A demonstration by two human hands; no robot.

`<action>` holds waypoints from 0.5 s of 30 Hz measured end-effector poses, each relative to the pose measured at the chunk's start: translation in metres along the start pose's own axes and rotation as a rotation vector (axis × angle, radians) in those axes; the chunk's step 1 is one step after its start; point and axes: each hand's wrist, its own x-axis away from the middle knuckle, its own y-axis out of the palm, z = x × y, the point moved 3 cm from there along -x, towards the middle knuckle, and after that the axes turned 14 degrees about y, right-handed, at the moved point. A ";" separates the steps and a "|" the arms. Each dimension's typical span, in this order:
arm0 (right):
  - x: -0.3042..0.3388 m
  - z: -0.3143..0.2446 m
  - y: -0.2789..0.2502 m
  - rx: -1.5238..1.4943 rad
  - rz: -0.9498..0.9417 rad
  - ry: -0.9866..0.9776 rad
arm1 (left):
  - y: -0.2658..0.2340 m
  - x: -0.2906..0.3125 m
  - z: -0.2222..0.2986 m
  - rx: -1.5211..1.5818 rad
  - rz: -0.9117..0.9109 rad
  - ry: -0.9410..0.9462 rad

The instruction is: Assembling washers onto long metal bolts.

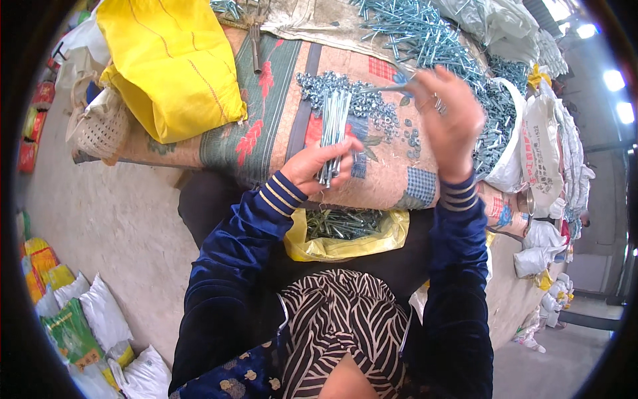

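A bundle of long silver bolts (337, 120) stands upright in my left hand (322, 166), its fingers wrapped round the lower part. Behind the bundle, a heap of small silver nuts (319, 86) spreads over the patterned cloth of the work surface. My right hand (448, 123) is raised over the right side of the nuts, smeared by motion. A thin bolt (389, 88) sticks out to the left from its pinched fingers. Something small and metallic also shows at the palm, too blurred to name.
A big pile of loose bolts (425, 33) lies at the back right, beside a white sack (508, 146) full of bolts. Between my legs sits an open yellow bag (312, 249) of bolts. Another yellow sack (173, 66) covers the back left. Filled bags (103, 312) line the floor at left.
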 end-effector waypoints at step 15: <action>0.103 -0.044 0.066 -0.037 0.028 -0.032 | -0.012 0.013 -0.025 0.111 0.107 0.096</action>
